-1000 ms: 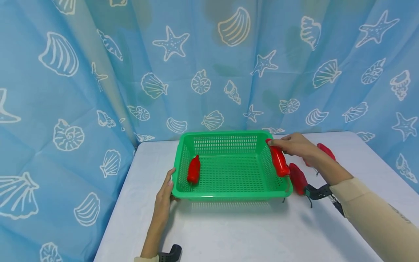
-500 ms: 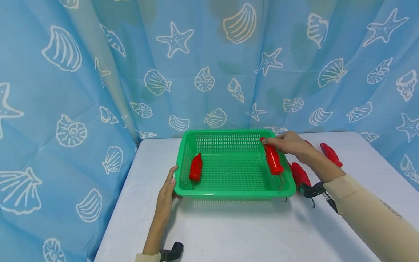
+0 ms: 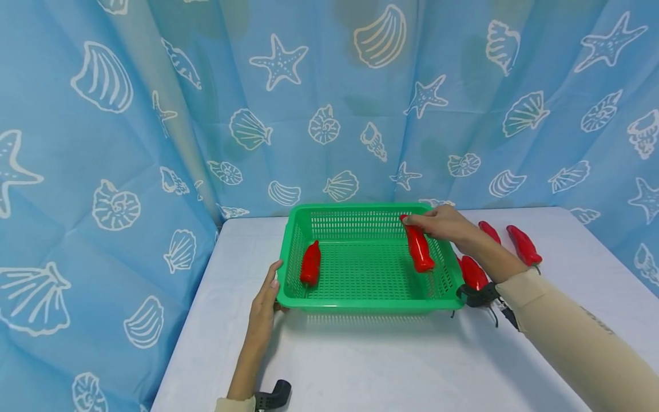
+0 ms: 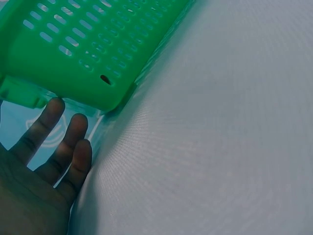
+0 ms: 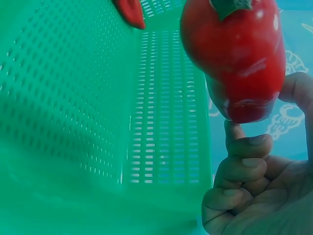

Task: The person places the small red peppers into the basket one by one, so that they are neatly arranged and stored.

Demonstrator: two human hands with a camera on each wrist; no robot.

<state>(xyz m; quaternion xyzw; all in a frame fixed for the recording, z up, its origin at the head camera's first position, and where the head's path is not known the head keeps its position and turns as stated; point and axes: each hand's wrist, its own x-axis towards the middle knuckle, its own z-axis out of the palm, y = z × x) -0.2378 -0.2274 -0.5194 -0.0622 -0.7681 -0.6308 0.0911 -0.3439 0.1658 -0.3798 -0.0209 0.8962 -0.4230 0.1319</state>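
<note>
Over the right end of a green plastic basket [image 3: 370, 303], my right hand [image 3: 445, 222] pinches a red chili pepper [image 3: 419, 250] by its narrow tip, stem end hanging down. In the right wrist view that chili pepper [image 5: 234, 58] looms close, with the thumb and index finger at its tip and the other fingers curled below. A second red chili pepper [image 3: 310, 264] lies inside the basket by the left wall. My left hand [image 3: 264, 306] rests against the basket's left side. In the left wrist view its fingers [image 4: 61, 156] are spread and fairly straight under the rim.
Right of the basket, several more chili peppers lie on the white table [image 3: 370, 366]: one [image 3: 524, 245] at the far right, one [image 3: 489, 230] behind my forearm, another [image 3: 473, 273] beside the basket. A blue seashell curtain [image 3: 329, 114] hangs behind the table.
My right hand has moved left with its chili pepper, from the basket's right rim to over its inside. The left hand has stayed at the basket's side.
</note>
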